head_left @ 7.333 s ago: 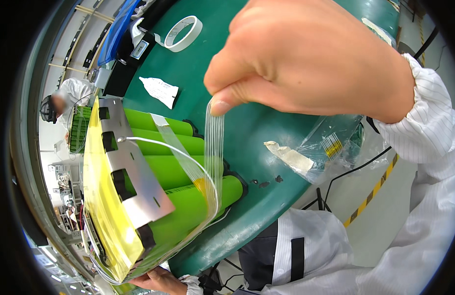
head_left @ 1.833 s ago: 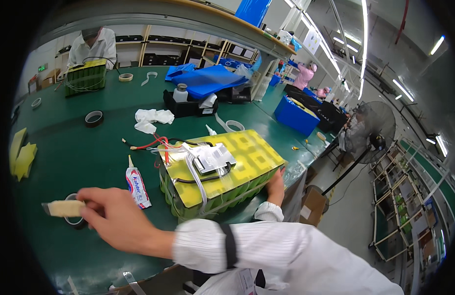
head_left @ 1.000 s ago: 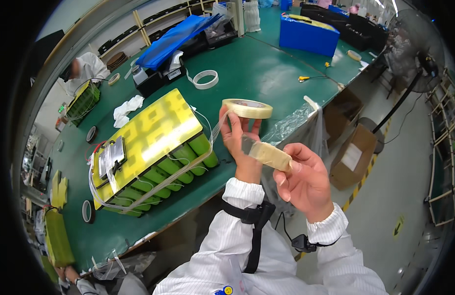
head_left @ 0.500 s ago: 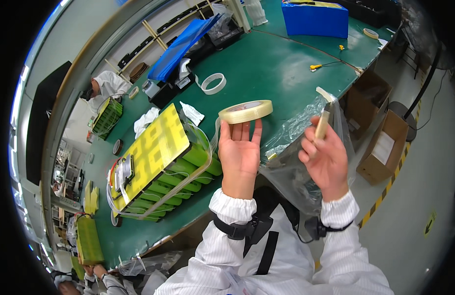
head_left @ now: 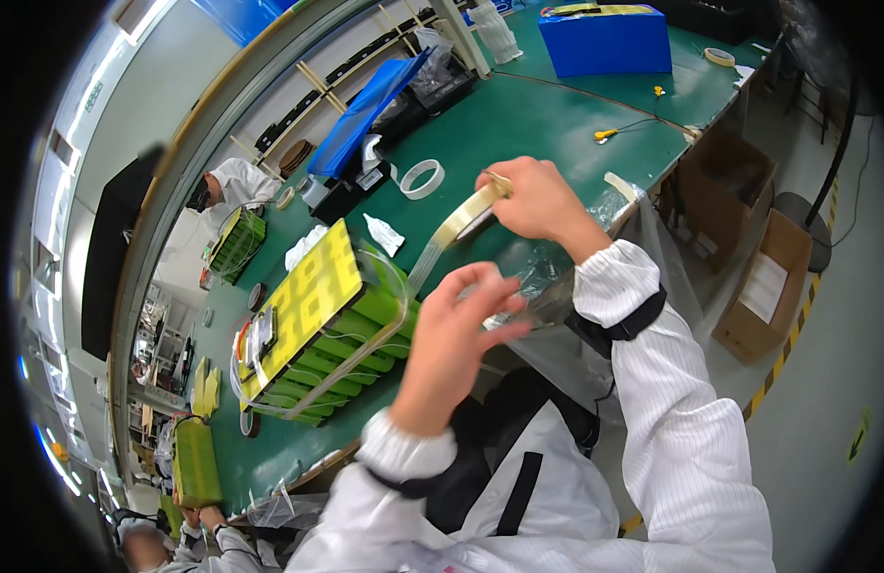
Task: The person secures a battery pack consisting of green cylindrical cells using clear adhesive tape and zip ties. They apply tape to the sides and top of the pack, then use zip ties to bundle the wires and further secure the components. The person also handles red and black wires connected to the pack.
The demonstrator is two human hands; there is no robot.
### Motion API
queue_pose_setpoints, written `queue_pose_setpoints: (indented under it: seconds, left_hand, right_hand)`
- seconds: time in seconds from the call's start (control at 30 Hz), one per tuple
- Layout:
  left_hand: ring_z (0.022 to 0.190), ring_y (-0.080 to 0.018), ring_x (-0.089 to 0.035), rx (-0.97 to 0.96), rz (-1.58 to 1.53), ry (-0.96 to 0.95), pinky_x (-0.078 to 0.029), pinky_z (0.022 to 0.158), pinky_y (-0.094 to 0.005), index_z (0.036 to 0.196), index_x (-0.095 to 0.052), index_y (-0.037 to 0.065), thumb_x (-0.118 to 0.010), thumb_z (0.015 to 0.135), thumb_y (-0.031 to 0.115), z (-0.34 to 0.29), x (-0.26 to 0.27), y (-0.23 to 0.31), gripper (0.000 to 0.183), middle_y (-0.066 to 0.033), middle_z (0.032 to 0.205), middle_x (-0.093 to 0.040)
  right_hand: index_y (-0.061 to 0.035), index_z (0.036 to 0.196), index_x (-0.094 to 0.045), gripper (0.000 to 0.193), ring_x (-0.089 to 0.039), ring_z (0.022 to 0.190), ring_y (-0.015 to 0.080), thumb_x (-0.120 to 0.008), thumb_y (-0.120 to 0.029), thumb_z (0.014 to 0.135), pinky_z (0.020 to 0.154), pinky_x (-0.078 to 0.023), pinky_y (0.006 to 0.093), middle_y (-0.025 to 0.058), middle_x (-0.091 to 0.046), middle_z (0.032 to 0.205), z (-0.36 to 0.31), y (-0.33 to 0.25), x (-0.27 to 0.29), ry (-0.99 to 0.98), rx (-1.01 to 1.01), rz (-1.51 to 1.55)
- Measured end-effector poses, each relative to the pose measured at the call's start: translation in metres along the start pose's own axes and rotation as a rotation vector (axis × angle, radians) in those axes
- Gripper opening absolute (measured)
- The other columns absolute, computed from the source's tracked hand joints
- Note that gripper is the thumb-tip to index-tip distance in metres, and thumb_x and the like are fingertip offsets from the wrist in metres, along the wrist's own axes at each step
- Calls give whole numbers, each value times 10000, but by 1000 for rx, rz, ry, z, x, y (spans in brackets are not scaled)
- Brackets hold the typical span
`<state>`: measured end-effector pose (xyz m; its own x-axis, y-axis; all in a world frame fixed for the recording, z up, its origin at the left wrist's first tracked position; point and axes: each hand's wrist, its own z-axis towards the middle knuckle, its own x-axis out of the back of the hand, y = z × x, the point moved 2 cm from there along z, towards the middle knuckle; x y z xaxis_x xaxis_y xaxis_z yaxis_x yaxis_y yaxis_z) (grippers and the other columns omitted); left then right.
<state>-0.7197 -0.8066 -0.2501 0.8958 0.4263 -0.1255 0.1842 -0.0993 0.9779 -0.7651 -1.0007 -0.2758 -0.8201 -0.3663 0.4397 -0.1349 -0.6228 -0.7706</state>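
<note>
My right hand is closed on the far end of a roll of clear strapping tape, which is tilted above the bench. A tan bit shows at its fingertips, but whether the tan-handled cutter is still in that hand is hidden. From the roll, a ribbed tape strip runs down to a battery pack with a yellow top panel, green cells and white wires. Just below the strip, my left hand is motion-blurred, its fingers apart and nothing in them.
The pack stands on a green bench whose edge runs along my front. Farther off are a white tape roll, a blue box-shaped pack and a yellow-ended cable. Plastic film hangs over the edge near a cardboard box. Co-workers are at left.
My right hand has moved left and up to grip the tape roll. My left hand has come off the roll and dropped nearer me. The roll has tilted, its strip pulled from the pack.
</note>
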Motion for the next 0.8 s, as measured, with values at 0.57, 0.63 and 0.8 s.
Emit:
queue_pose_setpoints:
  seconds: [0.57,0.63,0.8]
  left_hand:
    - [705,-158,-677,15,1466,-491,-581,597,-288,1214,-653,14,-788,812,348,129,18,115,539,-138,996,-711]
    - [691,-141,-673,62,1452,-511,-583,601,-284,1189,-652,-3,-797,823,324,132,17,110,512,-123,970,-715]
    - [697,-162,-674,155,1338,-555,-572,606,-295,1145,-652,-26,-783,835,368,138,30,107,517,-109,925,-722]
  right_hand:
    - [-115,1003,-752,300,-689,862,325,-617,-74,737,781,-529,380,162,-724,934,17,-16,12,-129,-183,-40]
    - [-105,1025,-739,310,-684,836,311,-625,-79,738,763,-525,373,157,-720,913,13,-10,13,-104,-162,-23]
    - [-18,1141,-638,413,-683,868,374,-645,-126,743,794,-539,407,223,-704,904,2,0,5,95,-80,144]
